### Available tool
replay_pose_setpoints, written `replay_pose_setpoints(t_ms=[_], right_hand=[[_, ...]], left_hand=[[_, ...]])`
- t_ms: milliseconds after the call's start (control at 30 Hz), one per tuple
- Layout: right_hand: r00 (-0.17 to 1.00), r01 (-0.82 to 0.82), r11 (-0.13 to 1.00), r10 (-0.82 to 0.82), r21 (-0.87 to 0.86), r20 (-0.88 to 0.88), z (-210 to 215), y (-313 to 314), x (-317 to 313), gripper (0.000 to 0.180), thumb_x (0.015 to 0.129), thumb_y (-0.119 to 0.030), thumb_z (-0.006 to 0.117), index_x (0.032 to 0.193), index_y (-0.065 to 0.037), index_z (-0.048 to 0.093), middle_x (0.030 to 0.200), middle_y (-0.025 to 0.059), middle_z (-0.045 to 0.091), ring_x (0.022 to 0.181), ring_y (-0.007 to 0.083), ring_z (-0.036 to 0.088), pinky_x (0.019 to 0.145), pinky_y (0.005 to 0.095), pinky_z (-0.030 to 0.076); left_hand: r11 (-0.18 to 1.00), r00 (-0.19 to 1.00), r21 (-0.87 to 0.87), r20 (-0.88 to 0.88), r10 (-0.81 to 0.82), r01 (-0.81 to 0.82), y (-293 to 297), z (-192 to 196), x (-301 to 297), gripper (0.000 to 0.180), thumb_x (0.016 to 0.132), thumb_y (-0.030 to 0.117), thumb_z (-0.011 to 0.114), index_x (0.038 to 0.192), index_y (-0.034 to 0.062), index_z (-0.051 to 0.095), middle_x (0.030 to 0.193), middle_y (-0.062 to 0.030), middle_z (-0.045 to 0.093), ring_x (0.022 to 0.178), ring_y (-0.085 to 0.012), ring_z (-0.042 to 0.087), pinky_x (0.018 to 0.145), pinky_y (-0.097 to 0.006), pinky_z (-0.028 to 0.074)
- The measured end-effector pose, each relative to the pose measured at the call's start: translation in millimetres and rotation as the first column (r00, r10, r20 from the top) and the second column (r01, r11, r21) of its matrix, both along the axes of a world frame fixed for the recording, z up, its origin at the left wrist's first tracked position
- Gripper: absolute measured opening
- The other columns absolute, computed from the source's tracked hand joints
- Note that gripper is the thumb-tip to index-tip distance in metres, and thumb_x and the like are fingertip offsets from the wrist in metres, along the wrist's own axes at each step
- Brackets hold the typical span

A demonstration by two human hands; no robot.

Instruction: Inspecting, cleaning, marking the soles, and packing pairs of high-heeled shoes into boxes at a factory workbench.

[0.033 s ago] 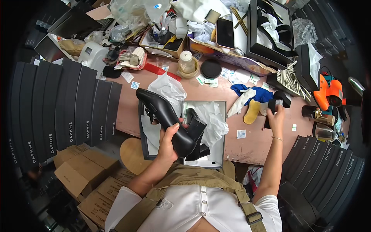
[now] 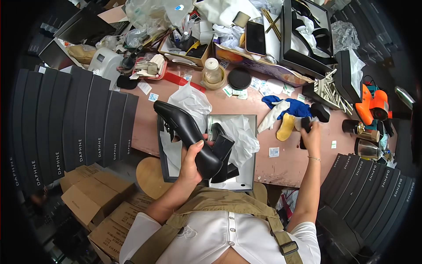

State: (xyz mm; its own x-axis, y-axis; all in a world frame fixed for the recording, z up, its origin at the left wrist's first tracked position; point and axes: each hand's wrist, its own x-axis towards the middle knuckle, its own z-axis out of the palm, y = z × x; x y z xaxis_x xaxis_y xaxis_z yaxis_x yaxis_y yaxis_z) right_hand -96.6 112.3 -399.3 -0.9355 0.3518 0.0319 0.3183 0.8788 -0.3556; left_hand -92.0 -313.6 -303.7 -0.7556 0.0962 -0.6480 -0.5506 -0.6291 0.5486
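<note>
Black heeled shoe (image 2: 187,132) stays in left-hand (image 2: 191,165) grip; right hand (image 2: 311,134) still clutches a small dark object (image 2: 305,124).

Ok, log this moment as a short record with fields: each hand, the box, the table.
left hand: left hand grips a black heeled shoe by its heel end, toe pointing away
right hand: right hand closed on a small dark object, too small to identify
box: open shoe box with white tissue paper and a second black shoe inside
table: pinkish table, blue cloth near the right hand
</note>
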Motion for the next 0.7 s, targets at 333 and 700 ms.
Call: replay_pose_setpoints(t_ms=[333, 700], right_hand=[[0.955, -0.263, 0.866, 0.17, -0.426, -0.244, 66, -68, -31, 0.036, 0.082, -0.012, 0.064, 0.116, 0.001, 0.061, 0.121, 0.0157, 0.056, 0.107, 0.0282, 0.057, 0.092, 0.0343, 0.044], [0.831, -0.501, 0.85, 0.525, 0.164, -0.184, -36, -182, -164, 0.032, 0.079, -0.012, 0.062, 0.11, -0.009, 0.065, 0.113, 0.0109, 0.059, 0.1, 0.0299, 0.055, 0.082, 0.0432, 0.044]], left_hand=[[0.937, 1.0, 0.349, 0.03, -0.001, -0.01, -20, -6, 4, 0.051, 0.083, 0.027, 0.059, 0.126, 0.0013, 0.049, 0.108, -0.0105, 0.059, 0.101, -0.0219, 0.058, 0.092, -0.038, 0.048], [0.988, 0.987, -0.021, -0.04, 0.153, -0.154, -30, -1, 7, 0.038, 0.078, 0.011, 0.061, 0.114, 0.0022, 0.05, 0.099, -0.0092, 0.057, 0.088, -0.0157, 0.059, 0.071, -0.031, 0.052]])
